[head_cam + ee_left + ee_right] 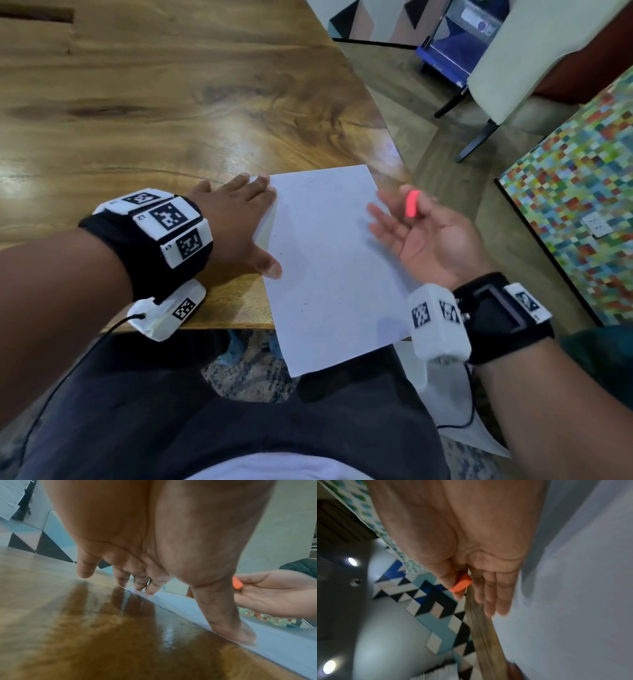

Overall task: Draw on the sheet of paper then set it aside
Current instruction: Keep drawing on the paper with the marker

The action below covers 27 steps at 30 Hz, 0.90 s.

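Observation:
A white sheet of paper [329,267] lies at the right corner of the wooden table [171,102], its near end hanging past the table's front edge. My left hand [239,222] presses flat on the sheet's left edge, with straight fingers [139,586] and thumb on the paper [274,649]. My right hand [421,236] hovers palm-up over the sheet's right edge. Its thumb and forefinger pinch a short orange crayon-like piece [411,204], while the other fingers stay straight. The wrist views show the orange piece [237,583] [461,584] too. Only faint specks show on the sheet.
The table's right edge runs just beyond the paper. To the right stand a cream chair [513,75] on dark legs, a multicoloured mosaic panel [582,205] and a blue box [455,44] farther back. Another white sheet [445,404] lies below my right wrist.

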Motion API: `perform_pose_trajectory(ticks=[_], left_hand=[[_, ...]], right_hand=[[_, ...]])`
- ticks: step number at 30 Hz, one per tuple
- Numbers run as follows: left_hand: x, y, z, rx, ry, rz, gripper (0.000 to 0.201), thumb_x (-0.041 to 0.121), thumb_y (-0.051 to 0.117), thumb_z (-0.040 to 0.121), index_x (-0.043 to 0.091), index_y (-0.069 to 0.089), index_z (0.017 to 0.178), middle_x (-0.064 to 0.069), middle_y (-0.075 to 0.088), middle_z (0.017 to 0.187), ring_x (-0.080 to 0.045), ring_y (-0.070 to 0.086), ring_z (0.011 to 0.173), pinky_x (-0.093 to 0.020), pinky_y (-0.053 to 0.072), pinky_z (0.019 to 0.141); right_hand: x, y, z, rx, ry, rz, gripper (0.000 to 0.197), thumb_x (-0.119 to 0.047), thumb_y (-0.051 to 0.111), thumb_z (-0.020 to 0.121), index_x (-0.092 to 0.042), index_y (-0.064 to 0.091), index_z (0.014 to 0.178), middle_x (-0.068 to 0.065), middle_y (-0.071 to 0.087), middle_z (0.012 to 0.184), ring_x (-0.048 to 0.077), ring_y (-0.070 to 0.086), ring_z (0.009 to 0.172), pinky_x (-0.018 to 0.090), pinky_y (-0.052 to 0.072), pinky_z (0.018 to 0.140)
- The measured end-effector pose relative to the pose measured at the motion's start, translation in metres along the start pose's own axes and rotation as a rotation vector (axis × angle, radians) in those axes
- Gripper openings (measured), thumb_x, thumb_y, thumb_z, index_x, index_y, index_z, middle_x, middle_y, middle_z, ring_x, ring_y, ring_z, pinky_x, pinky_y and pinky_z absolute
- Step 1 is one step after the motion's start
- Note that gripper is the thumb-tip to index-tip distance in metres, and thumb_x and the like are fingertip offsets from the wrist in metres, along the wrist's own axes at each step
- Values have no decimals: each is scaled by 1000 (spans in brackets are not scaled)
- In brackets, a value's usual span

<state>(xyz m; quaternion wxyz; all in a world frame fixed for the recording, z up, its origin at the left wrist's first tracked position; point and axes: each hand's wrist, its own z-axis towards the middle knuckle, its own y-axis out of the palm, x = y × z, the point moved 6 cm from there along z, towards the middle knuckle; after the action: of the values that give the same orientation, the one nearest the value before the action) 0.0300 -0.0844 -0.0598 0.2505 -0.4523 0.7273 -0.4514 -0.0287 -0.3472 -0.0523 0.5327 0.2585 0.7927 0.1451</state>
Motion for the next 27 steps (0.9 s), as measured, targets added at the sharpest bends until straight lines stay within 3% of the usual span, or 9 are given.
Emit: perform_pose_trajectory(ticks=[3,7,9,14,16,20,22,25,27], left_hand=[[1,0,-2,24,-4,-1,133,92,56,65,24,-6,161,7,-18,169,-16,-12,156,-58,12,123],[1,0,-2,28,-6,-23,133,91,57,65,24,-6,162,6,-17,169,-17,-12,156,-58,11,123],[2,0,-2,46,-3,-25,134,91,56,64,23,-5,162,5,-15,170,-18,-10,156,-58,10,124],[0,-2,4,61,-10,-20,136,89,64,62,23,0,162,4,-10,171,-20,-7,157,-59,12,122],[1,-2,5,56,-14,-10,136,88,64,63,23,-1,162,4,-11,171,-20,-7,157,-59,12,121],[1,-1,5,23,-12,2,137,90,62,63,23,-4,162,4,-14,170,-21,-8,157,-61,12,121],[0,-2,5,17,-13,-2,138,90,62,63,23,-5,162,4,-15,170,-21,-9,157,-61,12,121],[1,-2,5,17,-22,-16,137,89,64,63,23,-5,162,5,-15,170,-20,-10,157,-60,10,122],[1,-2,4,16,-23,-25,137,88,64,64,23,-5,162,5,-16,170,-20,-11,156,-60,10,123]], right_hand=[[26,0,-19,-106,156,-147,17,-19,44,100,-11,59,98,19,58,135,39,60,118,52,51,95],[0,-24,-26,105,-18,-61,16,-22,47,99,-16,60,91,13,62,122,34,60,115,46,59,78],[7,-9,-36,32,31,-60,16,-22,47,98,-16,61,92,14,62,123,31,62,113,46,58,81],[81,51,-72,-370,373,-284,20,-15,45,100,-4,57,111,26,58,132,42,58,121,53,47,99],[88,56,-66,-352,385,-284,19,-17,45,100,-5,57,110,26,57,134,44,55,124,54,45,101],[50,45,-39,-39,81,-171,17,-16,45,100,-12,61,97,21,59,133,40,54,127,52,47,98],[52,51,-40,-116,104,-134,17,-17,44,100,-11,59,101,22,59,133,41,55,125,54,45,101],[86,62,-60,-344,340,-199,18,-17,45,99,-7,57,107,27,56,135,41,57,123,54,43,103],[85,55,-57,-296,311,-169,17,-17,45,99,-6,58,104,28,53,137,41,56,125,52,45,102]])
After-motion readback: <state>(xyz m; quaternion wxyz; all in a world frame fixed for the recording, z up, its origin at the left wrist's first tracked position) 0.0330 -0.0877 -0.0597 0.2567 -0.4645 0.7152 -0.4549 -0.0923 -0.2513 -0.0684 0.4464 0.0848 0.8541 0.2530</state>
